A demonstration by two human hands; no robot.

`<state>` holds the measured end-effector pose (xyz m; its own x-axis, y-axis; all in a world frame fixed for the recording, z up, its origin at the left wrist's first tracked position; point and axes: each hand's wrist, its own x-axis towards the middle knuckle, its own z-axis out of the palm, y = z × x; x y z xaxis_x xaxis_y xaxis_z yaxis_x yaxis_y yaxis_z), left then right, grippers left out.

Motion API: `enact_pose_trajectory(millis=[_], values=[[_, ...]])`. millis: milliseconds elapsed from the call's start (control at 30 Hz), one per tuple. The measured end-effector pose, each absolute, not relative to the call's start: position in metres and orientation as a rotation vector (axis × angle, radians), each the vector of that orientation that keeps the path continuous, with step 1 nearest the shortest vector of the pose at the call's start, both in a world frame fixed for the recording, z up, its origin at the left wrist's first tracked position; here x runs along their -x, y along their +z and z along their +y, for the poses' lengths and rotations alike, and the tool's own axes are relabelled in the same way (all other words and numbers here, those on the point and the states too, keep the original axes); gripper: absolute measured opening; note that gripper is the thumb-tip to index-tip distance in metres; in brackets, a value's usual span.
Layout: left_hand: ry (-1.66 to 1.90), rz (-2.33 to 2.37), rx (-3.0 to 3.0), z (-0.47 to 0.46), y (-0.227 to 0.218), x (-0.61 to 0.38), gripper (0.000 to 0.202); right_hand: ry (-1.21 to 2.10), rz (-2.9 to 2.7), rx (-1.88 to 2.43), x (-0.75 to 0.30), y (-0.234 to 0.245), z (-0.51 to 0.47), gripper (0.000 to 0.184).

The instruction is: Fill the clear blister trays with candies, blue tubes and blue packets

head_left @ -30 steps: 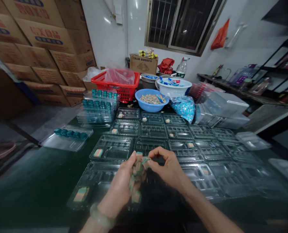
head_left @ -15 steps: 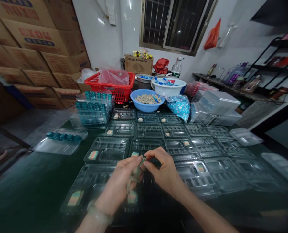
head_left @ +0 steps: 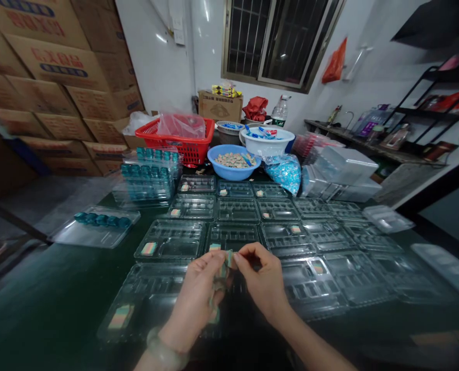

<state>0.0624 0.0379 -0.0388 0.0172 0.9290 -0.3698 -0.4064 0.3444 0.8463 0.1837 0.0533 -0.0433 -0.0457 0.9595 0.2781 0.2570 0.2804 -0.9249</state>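
My left hand [head_left: 196, 301] is closed round a small stack of striped pastel erasers [head_left: 218, 288], held above the near trays. My right hand [head_left: 262, 281] pinches the top eraser [head_left: 229, 257] of that stack between thumb and forefinger. Both hands hover over clear plastic blister trays [head_left: 233, 234] laid in rows on the dark green table. Several trays hold one striped eraser each, such as the eraser in the near left tray [head_left: 121, 315] and another one [head_left: 149, 248] behind it.
A blue bowl of erasers [head_left: 234, 161], a white bowl [head_left: 267, 138], a red basket [head_left: 179, 136] and a blue bag [head_left: 287, 172] stand at the back. Stacked filled trays [head_left: 152, 172] sit left. Cardboard boxes [head_left: 51, 77] line the left wall, shelves the right.
My hands dropped slightly lower in view, and my right fingers have drawn the top eraser up from the stack. The view shifted a little.
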Motion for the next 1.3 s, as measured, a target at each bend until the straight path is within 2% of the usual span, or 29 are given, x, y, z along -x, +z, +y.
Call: enact_pose_trajectory(millis=[200,433,533,667,767,967,1167,1300], values=[[1.221,1.119,-0.616,0.037,-0.036,-0.071,0.023,0.957,-1.231,1.214,-0.173,-0.052,0.05,0.008],[1.268,1.164,-0.739,0.034,-0.045,-0.071,0.027,0.779,-1.222,1.3,-0.165,-0.054,0.044,0.009],[1.264,1.219,-0.849,0.032,-0.045,-0.068,0.033,0.745,-1.292,1.248,-0.168,-0.05,0.039,0.002],[1.239,1.163,-0.845,0.03,-0.036,-0.064,0.034,0.903,-1.436,1.065,-0.18,-0.044,0.037,0.019],[1.225,1.186,-0.868,0.03,-0.033,-0.065,0.032,0.996,-1.499,0.986,-0.19,-0.041,0.04,0.013],[1.151,1.174,-0.909,0.032,-0.037,-0.067,0.031,0.799,-1.589,0.973,-0.199,-0.039,0.042,0.006],[1.11,1.06,-0.835,0.032,-0.033,-0.063,0.03,0.68,-1.72,0.917,-0.203,-0.039,0.039,0.022],[1.07,1.098,-0.839,0.032,-0.028,-0.064,0.032,0.618,-1.678,0.885,-0.201,-0.042,0.036,0.023]])
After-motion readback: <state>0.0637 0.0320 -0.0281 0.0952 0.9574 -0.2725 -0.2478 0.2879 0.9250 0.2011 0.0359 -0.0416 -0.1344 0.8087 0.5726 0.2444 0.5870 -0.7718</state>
